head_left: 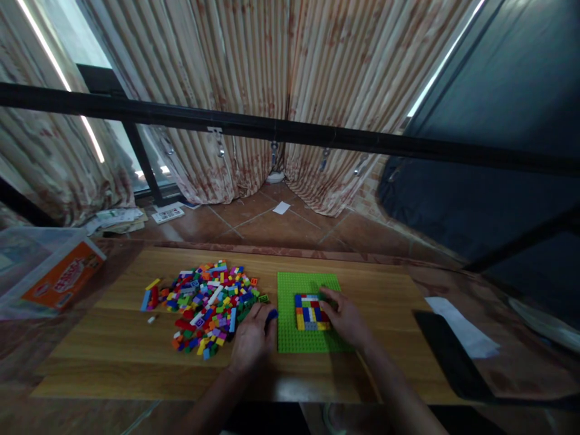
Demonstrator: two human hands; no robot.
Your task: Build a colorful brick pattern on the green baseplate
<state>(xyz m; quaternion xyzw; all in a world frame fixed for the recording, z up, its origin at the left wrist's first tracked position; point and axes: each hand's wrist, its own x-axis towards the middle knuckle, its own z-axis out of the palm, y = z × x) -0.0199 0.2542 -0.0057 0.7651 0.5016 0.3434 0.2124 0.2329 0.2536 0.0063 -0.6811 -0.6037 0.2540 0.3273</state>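
Observation:
A light green baseplate [286, 340] lies on the wooden table, with a small square build of coloured bricks [312, 314] on it. My left hand [254, 335] is at the plate's left edge, pinching a dark blue brick [271, 315] between thumb and fingers. Over the right side of the build, my right hand [343, 315] has its fingertips closed at the upper right corner. A dark green brick [322, 296] shows at those fingertips; the hand partly covers it and the build's right edge. Left of the left hand spreads a heap of loose bricks [212, 302] in many colours.
The wooden table [389, 302] holds a dark flat object [448, 350] and white paper [464, 329] at its right end. A clear plastic box with an orange label [63, 275] stands off the left end. A black rail [290, 133] crosses before striped curtains.

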